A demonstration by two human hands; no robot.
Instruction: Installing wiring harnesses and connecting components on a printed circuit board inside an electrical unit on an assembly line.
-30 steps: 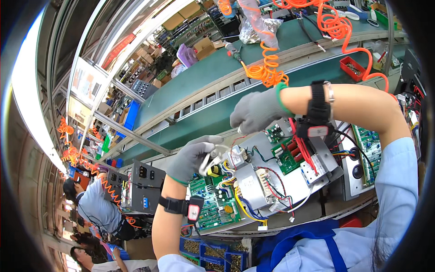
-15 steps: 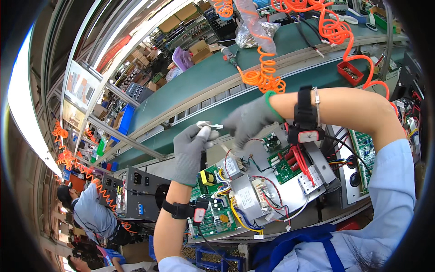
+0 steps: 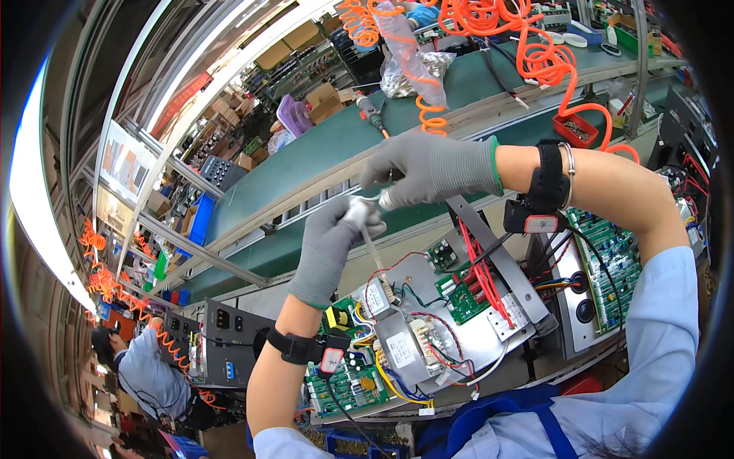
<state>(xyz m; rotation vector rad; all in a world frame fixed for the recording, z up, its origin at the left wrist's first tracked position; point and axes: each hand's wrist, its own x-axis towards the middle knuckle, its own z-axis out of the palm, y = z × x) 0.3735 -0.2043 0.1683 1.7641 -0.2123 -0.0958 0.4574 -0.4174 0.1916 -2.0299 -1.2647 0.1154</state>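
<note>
In a grey work glove, my left hand point(image 3: 330, 243) is closed on a pale cable point(image 3: 373, 249) that runs down toward the chassis. My right hand point(image 3: 434, 170), gloved alike, reaches in from the right, its thumb and fingers pinched near the left fingertips. A thin white piece at the cable's end spans the small gap between the hands; its shape is mostly covered. Below them lies a metal chassis plate point(image 3: 417, 310) bearing a silver transformer point(image 3: 378, 298), a larger transformer point(image 3: 401, 344), a green circuit board point(image 3: 463, 300) and red wires point(image 3: 480, 264).
Behind the hands runs a green conveyor belt point(image 3: 306, 164) with a metal edge. Orange coiled hoses point(image 3: 552, 65) hang above it, near a red parts box point(image 3: 575, 131). Another open unit point(image 3: 604, 268) stands at right. A person point(image 3: 153, 367) works at far left beside a dark cabinet point(image 3: 225, 346).
My right hand has turned and risen, its fingers now meeting the left fingertips. The white connector that stuck out of my left hand is now mostly hidden. The view has shifted slightly.
</note>
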